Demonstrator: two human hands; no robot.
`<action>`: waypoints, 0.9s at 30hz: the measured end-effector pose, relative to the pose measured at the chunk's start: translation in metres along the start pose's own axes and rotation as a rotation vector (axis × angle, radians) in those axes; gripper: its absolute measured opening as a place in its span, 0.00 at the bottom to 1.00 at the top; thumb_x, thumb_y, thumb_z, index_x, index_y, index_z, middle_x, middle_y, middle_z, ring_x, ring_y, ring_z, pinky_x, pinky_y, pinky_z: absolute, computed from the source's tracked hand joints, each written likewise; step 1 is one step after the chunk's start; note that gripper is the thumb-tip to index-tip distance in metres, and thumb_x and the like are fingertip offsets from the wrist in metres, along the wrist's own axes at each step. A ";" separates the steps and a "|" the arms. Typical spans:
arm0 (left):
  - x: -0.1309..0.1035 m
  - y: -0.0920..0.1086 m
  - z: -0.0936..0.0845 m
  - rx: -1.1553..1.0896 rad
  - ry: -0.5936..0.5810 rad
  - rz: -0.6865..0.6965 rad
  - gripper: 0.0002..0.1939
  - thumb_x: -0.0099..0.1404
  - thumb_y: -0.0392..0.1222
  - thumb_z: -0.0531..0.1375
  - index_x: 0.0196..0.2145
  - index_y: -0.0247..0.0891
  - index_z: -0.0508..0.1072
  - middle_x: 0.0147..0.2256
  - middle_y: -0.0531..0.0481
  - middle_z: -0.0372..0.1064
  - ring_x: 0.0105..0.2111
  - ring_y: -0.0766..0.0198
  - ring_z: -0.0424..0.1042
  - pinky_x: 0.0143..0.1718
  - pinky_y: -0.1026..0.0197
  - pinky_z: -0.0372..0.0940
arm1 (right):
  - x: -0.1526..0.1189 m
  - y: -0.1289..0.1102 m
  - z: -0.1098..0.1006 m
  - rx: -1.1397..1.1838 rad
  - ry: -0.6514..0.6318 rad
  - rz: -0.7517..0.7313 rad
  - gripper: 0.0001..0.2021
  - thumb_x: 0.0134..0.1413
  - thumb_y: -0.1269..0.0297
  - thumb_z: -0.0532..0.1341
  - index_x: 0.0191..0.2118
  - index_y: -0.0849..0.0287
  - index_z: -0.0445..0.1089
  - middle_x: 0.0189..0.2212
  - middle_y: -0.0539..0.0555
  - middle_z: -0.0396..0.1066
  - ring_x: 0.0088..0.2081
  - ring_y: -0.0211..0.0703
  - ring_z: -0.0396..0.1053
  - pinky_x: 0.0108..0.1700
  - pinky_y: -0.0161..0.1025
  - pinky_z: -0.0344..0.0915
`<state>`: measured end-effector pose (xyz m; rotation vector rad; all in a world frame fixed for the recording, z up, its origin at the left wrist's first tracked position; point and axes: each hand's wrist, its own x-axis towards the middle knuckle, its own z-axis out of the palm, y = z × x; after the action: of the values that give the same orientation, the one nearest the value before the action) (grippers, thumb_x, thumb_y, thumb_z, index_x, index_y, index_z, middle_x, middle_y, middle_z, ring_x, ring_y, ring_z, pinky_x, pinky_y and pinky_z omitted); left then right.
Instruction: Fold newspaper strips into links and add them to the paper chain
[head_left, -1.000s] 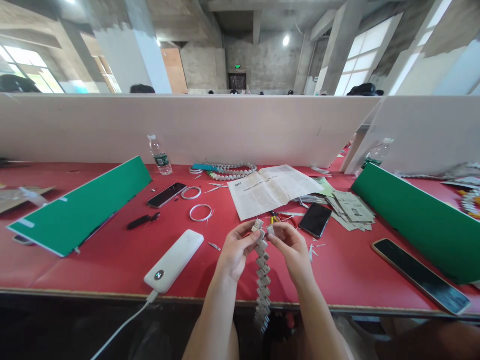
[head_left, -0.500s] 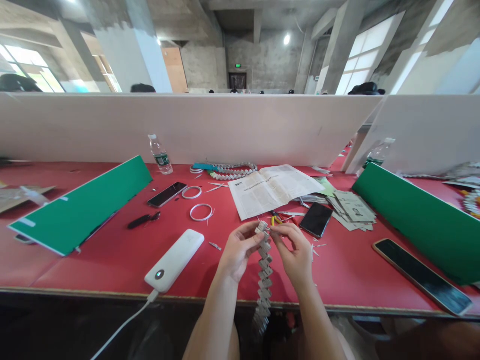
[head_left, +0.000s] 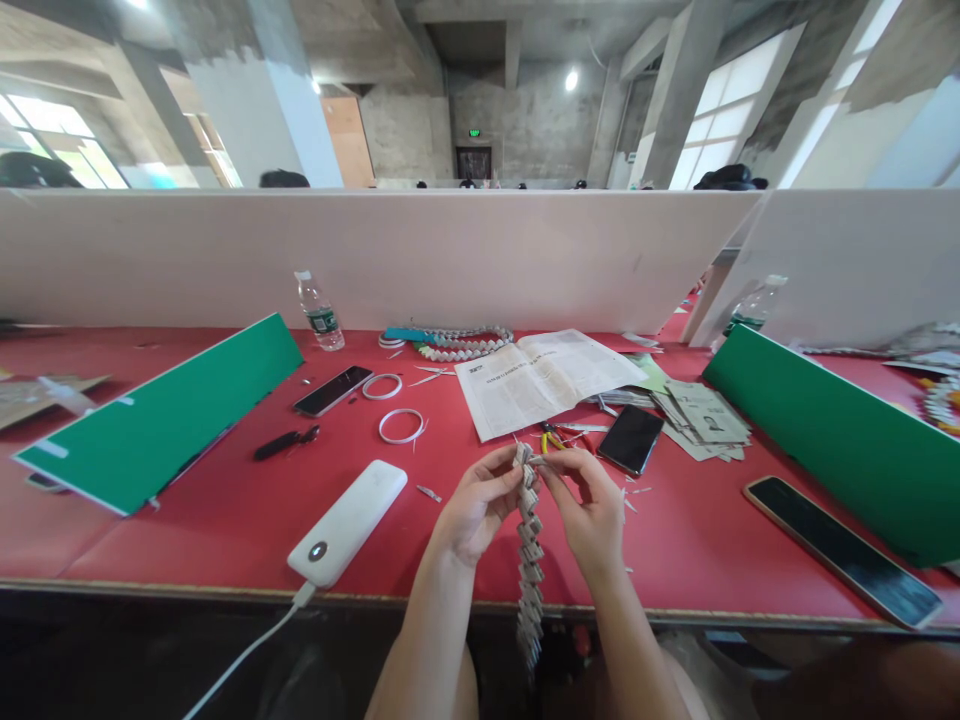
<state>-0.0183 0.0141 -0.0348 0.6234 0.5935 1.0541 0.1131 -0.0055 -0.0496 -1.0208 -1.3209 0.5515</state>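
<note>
A zigzag chain of folded newsprint paper (head_left: 530, 565) hangs between my forearms, its lower end dropping past the table edge. Its top end is pinched in my left hand (head_left: 478, 505), thumb against the folded links. My right hand (head_left: 587, 492) is closed at the chain's upper right, thumb and forefinger together on a small paper strip (head_left: 541, 459) that meets the top link. Just beyond my hands lie yellow-handled pliers (head_left: 553, 438), partly hidden, and an open newspaper sheet (head_left: 544, 385).
A white power bank (head_left: 349, 522) with a cable lies left; phones (head_left: 632, 440) lie around. Tape rolls (head_left: 401, 426), a bottle (head_left: 321, 318), cut paper pieces (head_left: 705, 418) and another folded chain (head_left: 465, 348) are on the red table (head_left: 465, 590). Green boards (head_left: 165, 410) stand at both sides.
The top of the chain has turned in my left hand, and the hanging part has twisted to show its narrower side. My hands stay in nearly the same place.
</note>
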 end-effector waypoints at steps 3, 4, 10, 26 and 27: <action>0.000 -0.001 0.001 -0.003 -0.013 -0.011 0.12 0.51 0.33 0.67 0.36 0.33 0.76 0.28 0.49 0.71 0.27 0.69 0.71 0.31 0.67 0.63 | 0.000 -0.002 0.000 -0.017 0.028 -0.031 0.04 0.53 0.69 0.60 0.36 0.55 0.70 0.33 0.53 0.71 0.37 0.44 0.68 0.40 0.41 0.65; 0.000 -0.001 0.002 -0.002 -0.022 -0.014 0.12 0.51 0.33 0.66 0.36 0.33 0.75 0.28 0.50 0.71 0.27 0.69 0.70 0.30 0.67 0.63 | -0.001 -0.003 0.000 0.001 0.035 -0.007 0.04 0.53 0.69 0.60 0.36 0.56 0.70 0.32 0.53 0.70 0.36 0.43 0.68 0.39 0.41 0.65; -0.001 -0.002 0.002 -0.031 -0.022 -0.004 0.11 0.51 0.33 0.66 0.35 0.34 0.76 0.28 0.50 0.71 0.28 0.70 0.70 0.31 0.68 0.64 | -0.003 -0.007 0.005 0.163 0.034 0.132 0.01 0.55 0.66 0.59 0.35 0.56 0.66 0.30 0.50 0.68 0.33 0.39 0.68 0.36 0.37 0.65; -0.004 0.002 0.008 0.137 0.182 0.096 0.15 0.46 0.35 0.69 0.35 0.34 0.77 0.32 0.46 0.75 0.30 0.65 0.73 0.35 0.63 0.67 | -0.001 -0.007 0.003 0.060 0.029 0.150 0.02 0.53 0.66 0.60 0.31 0.57 0.67 0.27 0.50 0.69 0.30 0.40 0.67 0.34 0.36 0.64; -0.004 0.002 0.009 0.166 0.193 0.115 0.14 0.47 0.35 0.69 0.35 0.34 0.77 0.32 0.46 0.75 0.31 0.65 0.73 0.34 0.64 0.67 | 0.000 -0.007 0.003 0.061 0.017 0.163 0.02 0.53 0.66 0.60 0.31 0.57 0.68 0.27 0.50 0.69 0.30 0.40 0.68 0.34 0.36 0.64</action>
<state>-0.0149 0.0096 -0.0271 0.7114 0.8275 1.1893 0.1085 -0.0083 -0.0439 -1.0862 -1.2056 0.7007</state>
